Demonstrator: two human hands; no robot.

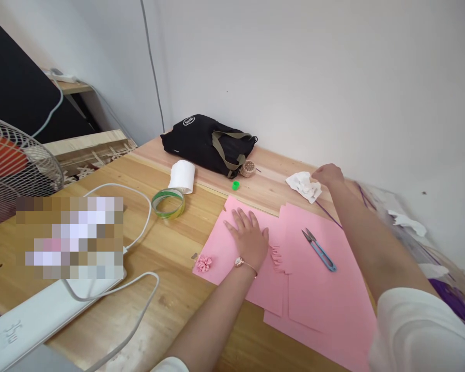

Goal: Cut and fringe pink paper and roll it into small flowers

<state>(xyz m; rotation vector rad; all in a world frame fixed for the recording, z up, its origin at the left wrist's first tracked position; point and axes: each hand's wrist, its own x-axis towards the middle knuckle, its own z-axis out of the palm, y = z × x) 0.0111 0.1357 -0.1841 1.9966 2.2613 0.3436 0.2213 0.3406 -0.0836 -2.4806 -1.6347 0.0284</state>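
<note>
My left hand (pixel 248 236) lies flat, fingers spread, on a stack of pink paper sheets (pixel 318 289) on the wooden table (pixel 170 248). My right hand (pixel 327 174) reaches to the far side and touches a crumpled white tissue (pixel 304 185); whether it grips it I cannot tell. Blue-handled thread snips (pixel 319 250) rest on the pink paper between my arms. A small pink paper flower (pixel 203 263) sits at the sheet's left corner. A fringed pink strip (pixel 278 258) lies by my left wrist.
A black bag (pixel 207 142) lies by the wall, with a small woven ball (pixel 248 168) and green cap (pixel 236 185) near it. A white roll (pixel 182 176) and tape ring (pixel 169 203) stand left of the paper. White cables (pixel 139 227), a white device (pixel 34 320) and a fan (pixel 15 165) fill the left side.
</note>
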